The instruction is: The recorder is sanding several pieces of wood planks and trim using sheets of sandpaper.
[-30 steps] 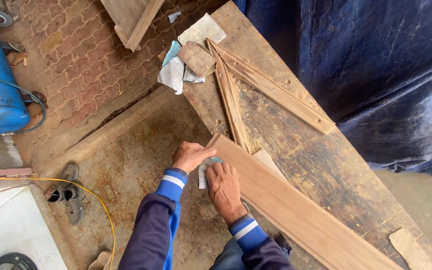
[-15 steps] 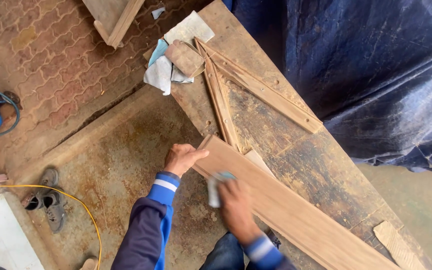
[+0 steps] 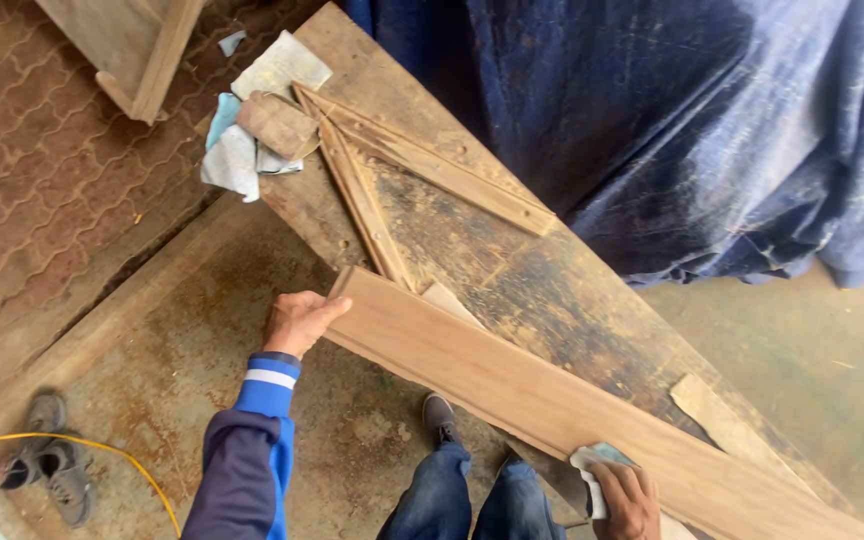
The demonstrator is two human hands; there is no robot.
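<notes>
Worktop (image 3: 552,300): long, worn, running corner to corner.
Board (image 3: 512,385): lies along the worktop's near edge.
Left hand (image 3: 297,320): fingers together, gripping the board's far-left end.
Right hand (image 3: 627,500): curled on sandpaper (image 3: 592,462) (folded, pale), pressing it to the board's near edge, well apart from the left.

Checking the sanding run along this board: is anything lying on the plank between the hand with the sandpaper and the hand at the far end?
Nothing visible does. The plank is bare between the right hand pressing sandpaper and the left hand gripping its end.
</notes>
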